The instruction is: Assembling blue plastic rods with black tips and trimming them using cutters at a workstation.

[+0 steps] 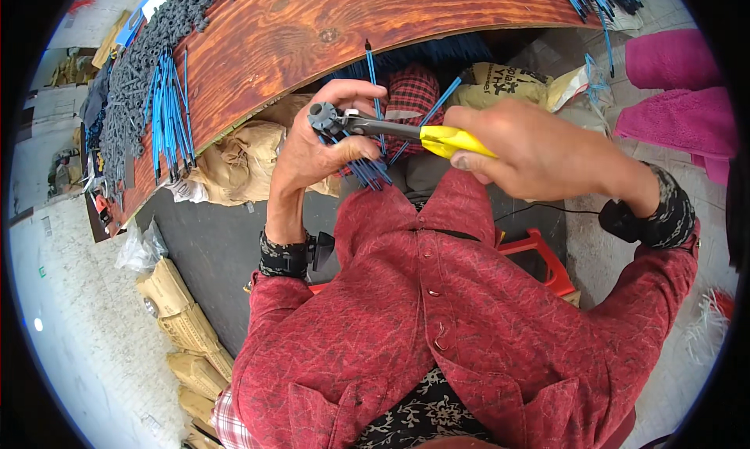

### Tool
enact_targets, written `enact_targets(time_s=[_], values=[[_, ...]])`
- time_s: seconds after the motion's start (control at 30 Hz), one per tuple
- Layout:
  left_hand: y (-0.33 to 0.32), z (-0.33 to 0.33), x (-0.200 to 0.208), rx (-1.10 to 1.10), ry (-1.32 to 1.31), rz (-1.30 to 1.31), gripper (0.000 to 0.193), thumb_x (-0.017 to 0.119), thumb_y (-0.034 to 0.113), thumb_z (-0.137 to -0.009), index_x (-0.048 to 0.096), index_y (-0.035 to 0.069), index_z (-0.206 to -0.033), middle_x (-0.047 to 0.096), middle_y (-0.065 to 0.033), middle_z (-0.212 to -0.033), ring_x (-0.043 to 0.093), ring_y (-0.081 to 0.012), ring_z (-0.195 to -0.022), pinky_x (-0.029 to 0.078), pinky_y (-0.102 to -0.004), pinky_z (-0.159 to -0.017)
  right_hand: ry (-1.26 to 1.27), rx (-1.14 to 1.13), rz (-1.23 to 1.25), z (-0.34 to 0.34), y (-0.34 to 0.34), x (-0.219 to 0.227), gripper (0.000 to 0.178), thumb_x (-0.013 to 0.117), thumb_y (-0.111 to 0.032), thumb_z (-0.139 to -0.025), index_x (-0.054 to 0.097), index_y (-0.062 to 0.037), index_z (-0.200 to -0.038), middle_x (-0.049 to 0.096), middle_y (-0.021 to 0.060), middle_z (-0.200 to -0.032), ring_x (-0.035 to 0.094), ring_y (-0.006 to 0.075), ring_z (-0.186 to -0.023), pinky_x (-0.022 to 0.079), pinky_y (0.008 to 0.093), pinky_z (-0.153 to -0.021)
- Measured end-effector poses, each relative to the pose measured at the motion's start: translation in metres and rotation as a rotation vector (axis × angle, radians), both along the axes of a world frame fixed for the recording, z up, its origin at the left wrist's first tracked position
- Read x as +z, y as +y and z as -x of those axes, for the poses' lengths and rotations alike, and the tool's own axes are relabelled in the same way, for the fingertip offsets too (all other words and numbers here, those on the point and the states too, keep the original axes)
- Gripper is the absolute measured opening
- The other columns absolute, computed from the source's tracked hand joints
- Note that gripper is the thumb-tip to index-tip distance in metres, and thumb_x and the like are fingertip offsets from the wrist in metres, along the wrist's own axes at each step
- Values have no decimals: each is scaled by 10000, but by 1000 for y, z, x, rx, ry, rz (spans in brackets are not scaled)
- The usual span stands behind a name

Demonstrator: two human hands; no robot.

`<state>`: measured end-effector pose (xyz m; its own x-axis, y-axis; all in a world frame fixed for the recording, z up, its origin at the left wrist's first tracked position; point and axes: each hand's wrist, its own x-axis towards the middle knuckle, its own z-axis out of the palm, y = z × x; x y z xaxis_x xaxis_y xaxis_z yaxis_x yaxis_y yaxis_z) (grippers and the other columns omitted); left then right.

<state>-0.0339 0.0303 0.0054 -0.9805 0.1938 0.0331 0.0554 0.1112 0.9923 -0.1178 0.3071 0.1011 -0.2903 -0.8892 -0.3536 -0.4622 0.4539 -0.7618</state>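
My left hand is closed around a dark grey knobbed plastic piece and a bunch of thin blue rods with black tips. The rods fan out below my fingers, and a few stick out upward and to the right. In my right hand are pliers with yellow grips, my fingers wrapped round them. Their metal jaws reach left to the grey piece and meet it beside my left fingers. Whether the jaws pinch a rod end or the piece itself is too small to tell.
A wooden table curves across the far side. At its left lie a heap of dark grey pieces and blue rods; more rods lie far right. Paper bags sit underneath. Pink towelling is at right, a red frame near me.
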Motion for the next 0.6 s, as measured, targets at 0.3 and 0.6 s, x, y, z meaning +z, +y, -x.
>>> enact_targets(time_s=[0.3,0.6], values=[[-10,-3,-17,82,43,-226,1005,916,555,-630,537,-15,-1366,613,0,-897,586,-89,-827,470,-250,-745,-424,-108,83,6,-7,-32,292,534,-163,-1003,538,-28,-1262,679,51,-882,634,120,-613,517,298,-598],[-5,-5,-19,69,130,-272,1145,693,801,-670,479,-56,-1398,599,-17,-853,590,-106,-771,461,-266,-681,-222,124,235,30,-12,-25,336,552,-150,-999,546,17,-1291,711,116,-1006,709,209,-793,552,341,-739]])
